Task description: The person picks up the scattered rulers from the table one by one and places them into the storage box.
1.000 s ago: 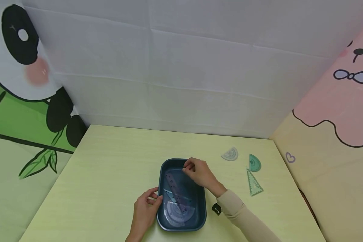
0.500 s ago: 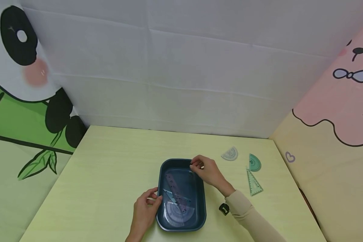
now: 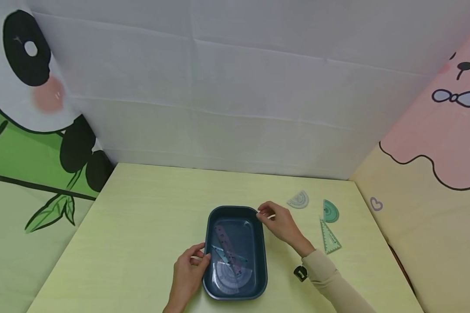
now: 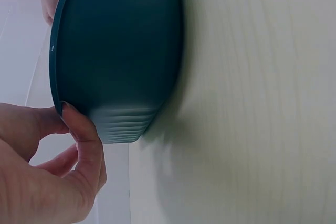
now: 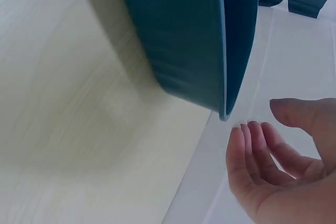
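Observation:
A dark blue tray (image 3: 235, 295) stands on the table, holding a purple ruler (image 3: 224, 241), a light blue piece (image 3: 220, 253) and a clear protractor (image 3: 227, 278). My left hand (image 3: 189, 271) pinches the tray's left rim; in the left wrist view the fingers of that hand (image 4: 58, 166) grip the edge between thumb and finger. At the tray's far right corner is my right hand (image 3: 282, 224). The right wrist view shows this hand (image 5: 283, 161) with thumb and fingers apart, loosely bent, nothing between them, just off the rim.
To the right on the table (image 3: 152, 208) lie a clear protractor (image 3: 299, 200), a green protractor (image 3: 330, 211) and a green set square (image 3: 329, 238). A white cloth wall (image 3: 235, 108) rises behind the far edge, with printed panels on both sides.
My right hand has moved right, from over the tray's far end to its far right corner. The left hand and the tray have stayed in place.

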`<state>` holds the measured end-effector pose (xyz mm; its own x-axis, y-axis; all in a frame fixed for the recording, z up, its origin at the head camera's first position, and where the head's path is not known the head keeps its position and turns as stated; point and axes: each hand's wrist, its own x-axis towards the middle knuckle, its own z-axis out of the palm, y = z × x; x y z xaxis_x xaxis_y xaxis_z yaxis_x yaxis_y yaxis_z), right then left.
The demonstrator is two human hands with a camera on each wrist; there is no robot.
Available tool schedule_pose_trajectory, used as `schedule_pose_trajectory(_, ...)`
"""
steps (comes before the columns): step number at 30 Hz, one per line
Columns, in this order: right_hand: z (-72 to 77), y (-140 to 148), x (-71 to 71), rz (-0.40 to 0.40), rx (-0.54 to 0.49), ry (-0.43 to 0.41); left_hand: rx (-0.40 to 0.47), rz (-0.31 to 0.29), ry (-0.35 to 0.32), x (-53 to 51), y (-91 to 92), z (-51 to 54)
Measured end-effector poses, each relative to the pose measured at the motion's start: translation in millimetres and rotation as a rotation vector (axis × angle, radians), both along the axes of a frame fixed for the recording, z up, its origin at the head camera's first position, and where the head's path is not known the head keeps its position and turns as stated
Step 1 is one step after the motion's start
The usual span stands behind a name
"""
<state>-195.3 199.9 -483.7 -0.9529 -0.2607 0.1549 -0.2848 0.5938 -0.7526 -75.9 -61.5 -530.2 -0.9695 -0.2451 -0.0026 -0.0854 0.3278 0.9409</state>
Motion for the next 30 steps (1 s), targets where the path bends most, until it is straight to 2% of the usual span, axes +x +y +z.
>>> schedule_pose_trajectory(7, -5.5, 14, -1.0, -0.031, 0.008, 0.037, -0.004, 0.007, 0.015, 0.4, -0.6, -2.8)
schedule_pose_trajectory(14, -9.8, 30, -1.5, -0.066, 0.023, 0.014, -0.008, -0.004, 0.012, -0.1, -0.5, -2.2)
schedule_pose_trajectory(23, -18.3, 48, -3.8, -0.071, 0.040, 0.039, 0.005, -0.003, -0.001, -0.9, -0.9, -2.3)
schedule_pose_trajectory(30, -20.8, 58, -3.4, -0.123, 0.050, 0.018, 0.006, -0.001, 0.014, -0.8, -1.1, -3.1)
